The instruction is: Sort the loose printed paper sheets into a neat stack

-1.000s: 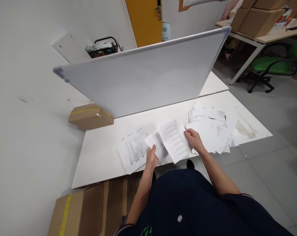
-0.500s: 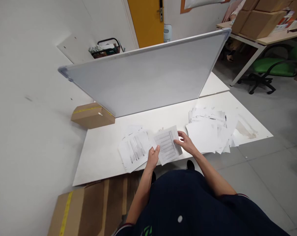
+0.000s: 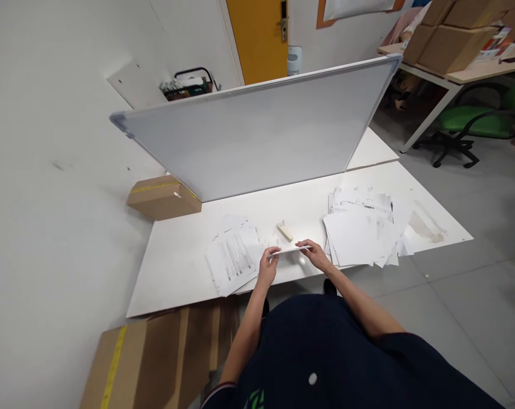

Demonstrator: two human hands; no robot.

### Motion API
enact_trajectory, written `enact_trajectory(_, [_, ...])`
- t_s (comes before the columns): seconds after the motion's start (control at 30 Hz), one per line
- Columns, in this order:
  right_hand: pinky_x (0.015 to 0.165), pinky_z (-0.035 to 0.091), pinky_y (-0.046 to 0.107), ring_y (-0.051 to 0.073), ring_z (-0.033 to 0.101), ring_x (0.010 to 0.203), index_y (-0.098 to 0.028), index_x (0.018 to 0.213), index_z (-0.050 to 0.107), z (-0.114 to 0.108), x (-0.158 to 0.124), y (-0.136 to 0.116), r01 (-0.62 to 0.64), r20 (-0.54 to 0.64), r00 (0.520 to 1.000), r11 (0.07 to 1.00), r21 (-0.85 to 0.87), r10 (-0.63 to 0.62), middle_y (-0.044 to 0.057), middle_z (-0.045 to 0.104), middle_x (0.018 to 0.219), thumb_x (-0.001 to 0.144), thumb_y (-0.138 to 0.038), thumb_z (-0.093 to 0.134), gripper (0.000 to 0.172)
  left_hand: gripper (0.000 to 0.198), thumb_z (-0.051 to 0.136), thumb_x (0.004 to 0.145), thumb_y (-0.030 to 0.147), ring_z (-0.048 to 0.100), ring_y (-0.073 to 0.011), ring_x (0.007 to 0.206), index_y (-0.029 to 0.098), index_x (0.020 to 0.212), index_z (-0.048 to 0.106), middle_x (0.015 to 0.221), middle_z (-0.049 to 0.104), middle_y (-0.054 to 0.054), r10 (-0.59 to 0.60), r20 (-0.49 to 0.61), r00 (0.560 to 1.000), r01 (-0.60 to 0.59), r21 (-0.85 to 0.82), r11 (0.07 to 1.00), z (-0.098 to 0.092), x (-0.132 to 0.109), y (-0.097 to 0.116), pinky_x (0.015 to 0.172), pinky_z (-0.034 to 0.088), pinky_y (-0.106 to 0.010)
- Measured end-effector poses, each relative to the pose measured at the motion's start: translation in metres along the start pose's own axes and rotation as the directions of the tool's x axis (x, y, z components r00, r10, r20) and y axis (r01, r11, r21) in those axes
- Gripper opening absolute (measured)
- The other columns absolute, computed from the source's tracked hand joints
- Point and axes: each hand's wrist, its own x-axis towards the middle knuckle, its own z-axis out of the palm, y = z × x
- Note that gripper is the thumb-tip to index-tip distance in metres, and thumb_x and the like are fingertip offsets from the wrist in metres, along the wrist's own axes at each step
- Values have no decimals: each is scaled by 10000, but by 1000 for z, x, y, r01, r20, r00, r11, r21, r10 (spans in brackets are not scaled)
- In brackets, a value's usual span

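Observation:
A thin stack of paper is held upright, seen edge-on, between both hands over the front of the white table. My left hand pinches its left end, and my right hand grips the right end. Just beyond the paper lies a small cream-coloured block. Printed sheets are spread in a pile to the left of my left hand. A larger, untidy pile of papers lies to the right of my right hand.
A whiteboard stands tilted across the back of the table. A cardboard box sits at the table's left rear. More cardboard boxes are below the front left edge. A green chair stands at the far right.
The paper has gone from facing up, with its printed side showing, to edge-on between my hands. The cream-coloured block behind it has come into view.

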Motion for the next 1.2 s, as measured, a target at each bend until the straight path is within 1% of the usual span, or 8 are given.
enact_trajectory(0.13, [861,387,344,179,543,943,-202,903,586,-2,0,6,19,3,1000,1000,-23,-19,53,617,970,777,-384,498,239,192,560,739,295,538,-171,947,212,909,594,957,601,-50,18,-1,1000,-18,22,1000,-1,1,0,902,351,-297])
enact_trajectory(0.3, [810,408,321,181,546,881,-183,926,578,-1,5,12,9,6,1000,998,-61,-8,38,615,898,758,-356,501,254,222,590,705,365,555,-176,812,171,813,596,777,595,-29,-1,-22,1000,2,52,999,-1,6,0,815,393,-309])
enact_trajectory(0.5, [762,430,320,198,568,820,-177,869,613,-5,4,6,-59,68,996,996,-60,63,30,638,847,736,-369,529,248,295,546,740,391,568,-183,879,151,908,585,885,631,-61,39,-68,997,-37,28,999,-3,3,12,809,409,-319])
enact_trajectory(0.67, [811,419,338,216,569,903,-195,867,650,-6,4,13,-58,44,997,997,-56,61,45,651,921,728,-404,533,277,214,523,766,302,542,-183,984,184,919,615,970,624,-63,181,77,980,-192,181,965,-7,-7,21,882,376,-316])
enact_trajectory(0.83, [750,434,312,197,590,803,-172,835,651,-5,1,25,-103,78,991,988,-119,113,42,658,827,727,-399,525,282,195,534,746,301,576,-178,869,184,849,651,880,651,-49,65,26,998,-69,232,970,-10,-11,10,805,412,-298])
enact_trajectory(0.97, [748,421,282,184,577,812,-176,872,634,-10,-1,4,-9,155,987,973,-229,46,23,645,843,754,-388,515,271,214,569,725,326,578,-166,832,170,849,645,843,651,-43,44,-50,998,-41,71,997,-15,-7,0,788,419,-286])
enact_trajectory(1.1, [692,402,244,157,555,766,-169,839,605,-19,-4,-38,157,266,963,873,-461,-32,30,615,814,831,-358,424,262,275,632,663,355,587,-173,843,148,844,629,831,655,-46,-43,-149,988,21,-146,989,-24,-4,-16,813,421,-308])
enact_trajectory(1.2, [683,377,241,148,541,776,-176,942,547,-21,-7,-65,256,312,950,643,-722,-27,58,589,919,868,-270,359,223,341,653,642,341,591,-189,872,143,916,605,865,657,-65,-110,-111,988,97,-115,989,-31,-3,-31,817,426,-333])
